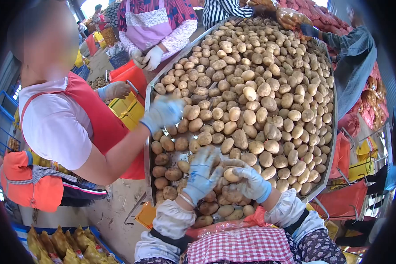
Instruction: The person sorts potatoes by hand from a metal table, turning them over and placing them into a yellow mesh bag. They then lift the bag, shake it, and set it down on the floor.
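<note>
Many potatoes (pixel 268 105) lie heaped on a metal-edged sorting table (pixel 148 176). My left hand (pixel 202 172), in a white and blue glove, is over the near part of the heap, its fingers bent down onto the potatoes; their tips are partly blurred. Just to its right, my right hand (pixel 247 178), gloved alike, has its fingers closed round a potato (pixel 231 174). Below and between both hands, more potatoes lie against a red mesh bag (pixel 255 217) at the near edge.
A co-worker in a red apron (pixel 92 114) reaches a gloved hand (pixel 163 113) over the left side. Others stand at the far edge and right. Red baskets (pixel 345 200) flank the table; filled bags (pixel 68 244) stand in a blue crate at lower left.
</note>
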Demonstrator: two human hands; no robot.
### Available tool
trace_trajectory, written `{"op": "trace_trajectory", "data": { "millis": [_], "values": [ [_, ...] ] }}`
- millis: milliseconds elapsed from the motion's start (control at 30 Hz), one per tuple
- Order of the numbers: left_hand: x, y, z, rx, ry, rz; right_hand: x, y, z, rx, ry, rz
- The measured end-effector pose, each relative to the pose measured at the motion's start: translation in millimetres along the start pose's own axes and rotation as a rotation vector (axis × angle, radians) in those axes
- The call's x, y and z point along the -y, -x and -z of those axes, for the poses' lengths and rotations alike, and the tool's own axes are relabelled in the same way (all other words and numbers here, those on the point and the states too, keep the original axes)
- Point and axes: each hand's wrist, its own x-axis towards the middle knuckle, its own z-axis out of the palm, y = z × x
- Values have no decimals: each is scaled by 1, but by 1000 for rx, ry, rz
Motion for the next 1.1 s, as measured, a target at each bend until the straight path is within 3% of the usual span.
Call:
{"op": "trace_trajectory", "data": {
  "millis": [33,67,100,133,200,233,300,333,400,467,533,600,667,733,800,867,900,933,1000,1033,1067,1100],
  "values": [
    [2,7,3,-1,0,-2,3,0,16,-11,31,-5],
    [6,23,10,121,-245,94,6,-1,28,-24,62,-10],
    [9,39,14,242,-490,192,5,-2,34,-190,202,217],
    [10,60,15,241,-489,193,14,1,38,-190,204,216],
    [13,92,16,201,-340,251,36,10,49,-667,1042,260],
    [6,90,25,205,-337,254,33,13,64,-669,1042,254],
    [-22,78,53,717,-308,414,16,13,95,-587,1682,408],
    [-24,57,59,722,-307,412,14,10,77,-494,1909,201],
    [-22,0,66,921,-66,637,0,5,52,-396,2038,164],
    [0,-21,27,221,-31,355,-10,0,48,-327,1953,131],
    [24,-59,-5,-178,-427,-95,-7,-3,50,-260,1880,109],
    [55,-62,-30,-153,-465,-88,1,0,56,-454,1544,393],
    [59,-55,-27,-114,-505,-81,22,2,63,-553,1595,383],
    [46,-37,-7,178,-375,272,31,4,77,-710,1763,377],
    [49,-4,5,178,-375,271,31,5,80,-673,1755,353],
    [47,6,23,174,-375,276,30,8,62,-437,1818,14],
    [43,4,34,327,-406,329,26,6,61,-375,1927,-4],
    [48,-5,35,327,-387,314,21,2,58,-373,1931,-2],
    [57,-21,36,328,-351,285,7,-7,52,-107,2198,11],
    [57,-42,31,158,-312,173,-2,-10,58,-89,2205,186],
    [59,-63,20,57,-440,61,1,-14,53,-88,2213,201],
    [65,-82,9,-44,-565,-53,3,-17,47,-72,2174,83]
  ]
}}
